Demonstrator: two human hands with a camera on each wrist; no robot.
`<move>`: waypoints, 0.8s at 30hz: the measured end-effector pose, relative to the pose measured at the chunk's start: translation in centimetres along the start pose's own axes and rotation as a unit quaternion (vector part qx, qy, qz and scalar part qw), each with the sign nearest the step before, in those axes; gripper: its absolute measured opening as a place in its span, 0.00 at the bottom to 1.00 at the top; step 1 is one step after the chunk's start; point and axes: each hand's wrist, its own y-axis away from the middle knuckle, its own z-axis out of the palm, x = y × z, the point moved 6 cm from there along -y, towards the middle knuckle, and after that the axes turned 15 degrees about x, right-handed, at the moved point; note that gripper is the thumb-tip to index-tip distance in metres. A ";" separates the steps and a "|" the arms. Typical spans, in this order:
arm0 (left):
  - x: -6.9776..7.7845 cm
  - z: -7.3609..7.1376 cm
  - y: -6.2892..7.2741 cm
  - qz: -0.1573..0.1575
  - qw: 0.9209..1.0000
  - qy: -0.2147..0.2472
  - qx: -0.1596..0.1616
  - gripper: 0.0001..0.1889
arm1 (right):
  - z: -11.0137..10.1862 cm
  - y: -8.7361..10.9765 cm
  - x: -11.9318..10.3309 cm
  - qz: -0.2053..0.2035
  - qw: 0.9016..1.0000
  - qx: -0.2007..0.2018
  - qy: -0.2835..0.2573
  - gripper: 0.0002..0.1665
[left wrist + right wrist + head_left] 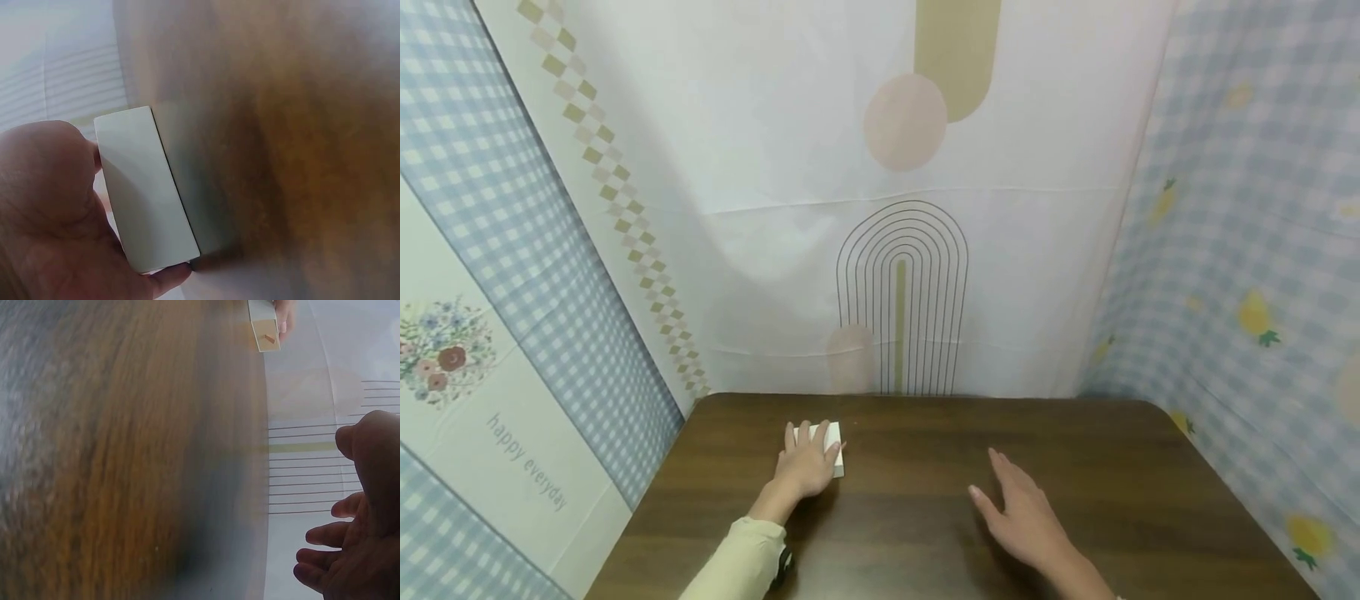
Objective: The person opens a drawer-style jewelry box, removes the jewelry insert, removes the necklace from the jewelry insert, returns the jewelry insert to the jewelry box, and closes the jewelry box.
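Printed cloth sheets wall in the scene on three sides. The widest is the white back curtain (pixel 820 208), which bears a tan bar, pale pink discs and a nest of thin black arches. On the left hangs a blue-and-white checked sheet (pixel 512 250) with a flower posy and the words "happy everyday"; on the right hangs a paler blue checked sheet (pixel 1240 250) dotted with small yellow fruits.

Below them lies the dark brown wood-grain desk (pixel 925 500), its far edge meeting the back curtain and its far right corner rounded.

The left hand (pixel 806 467) comes out of a pale yellow-green sleeve (pixel 737 567) and lies on a small white rectangular box (pixel 835 450) near the far left part of the desk. Its fingers curl over the box and the thumb sits at one edge, so it grips the box; the left wrist view shows the box (pixel 147 187) standing against the desk with the palm (pixel 50 212) close behind it. The right wrist view catches one end of the box (pixel 265 328), which shows a tan face with a small reddish mark.

The right hand (pixel 1022 517) rests apart from the box, on the near right of the desk, fingers spread and relaxed, holding nothing. Bare desk lies between the two hands.
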 end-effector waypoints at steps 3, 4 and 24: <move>0.4 0.0 1.4 0.015 1.000 0.005 0.009 0.32 | 0.2 0.0 -0.4 -0.006 1.000 0.000 -0.008 0.49; 0.6 -0.1 1.9 0.023 1.000 0.008 0.010 0.32 | 0.2 0.1 -0.5 -0.007 1.000 -0.002 -0.012 0.49; 3.0 -1.2 6.8 0.064 0.998 0.009 -0.020 0.29 | 4.4 -0.2 -4.4 -0.003 0.984 -0.111 -0.141 0.29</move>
